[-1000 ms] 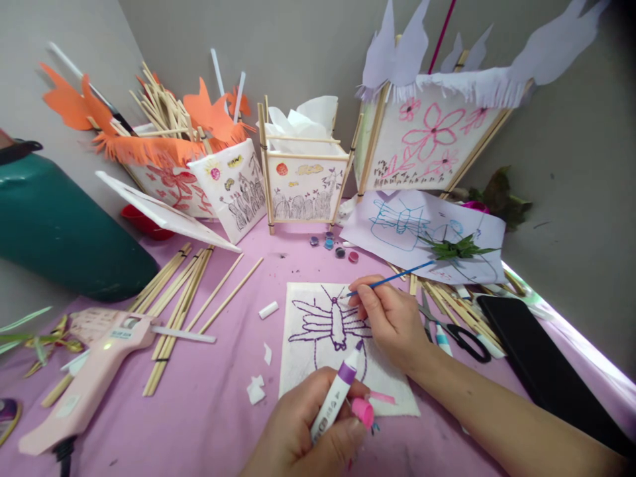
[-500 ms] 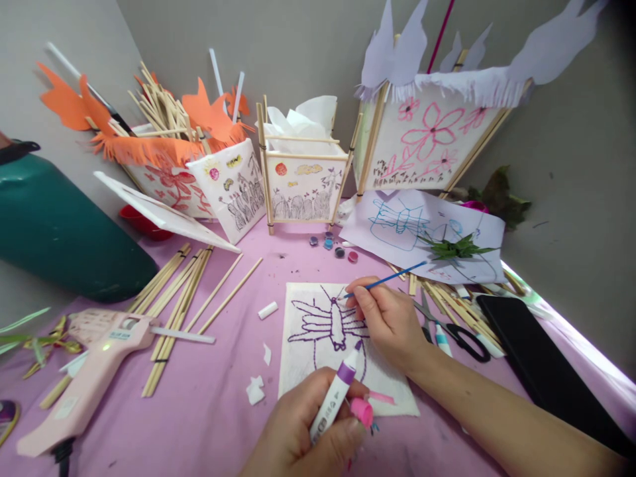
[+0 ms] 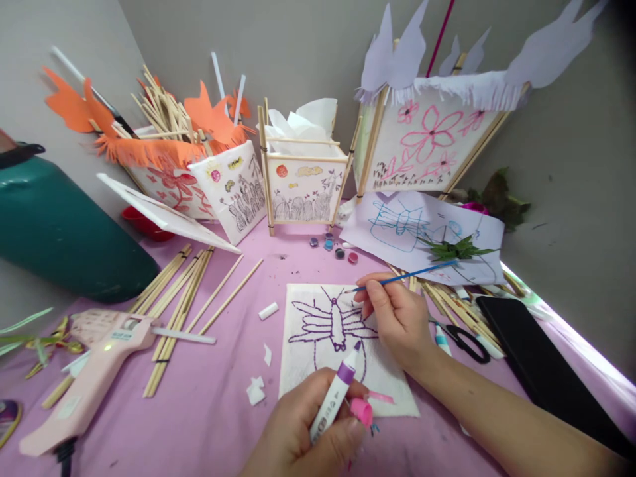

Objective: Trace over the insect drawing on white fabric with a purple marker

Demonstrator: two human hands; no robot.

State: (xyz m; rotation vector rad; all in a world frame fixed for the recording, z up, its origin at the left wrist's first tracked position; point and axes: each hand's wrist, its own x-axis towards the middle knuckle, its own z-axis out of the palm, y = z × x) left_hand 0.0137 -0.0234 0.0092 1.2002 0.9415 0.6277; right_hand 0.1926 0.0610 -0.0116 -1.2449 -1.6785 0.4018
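Note:
My right hand [image 3: 397,318] pinches a thin blue paintbrush [image 3: 412,273], its tip just above the top of a white panel [image 3: 301,364]. On that panel is a dragonfly-like insect drawing [image 3: 338,324] in purple lines. My left hand [image 3: 313,417] is closed around an uncapped purple marker [image 3: 338,391] whose tip points up at the drawing's lower end. A pink cap [image 3: 362,411] is also between the left fingers, with part of a pink pen behind it. The right hand covers the panel's right edge.
A pink glue gun [image 3: 99,371] and bundled sticks [image 3: 179,305] lie left. Decorated lanterns [image 3: 305,192] stand behind. Paint pots [image 3: 340,254] sit mid-table. Right are scissors [image 3: 467,343], a black phone [image 3: 541,371], and paper with a blue sketch [image 3: 397,222]. A green bottle [image 3: 64,218] leans in from the left.
My right hand has moved slightly right with the paintbrush, which now lies flatter, its tip up and away from the insect's head. My left hand has stayed in place.

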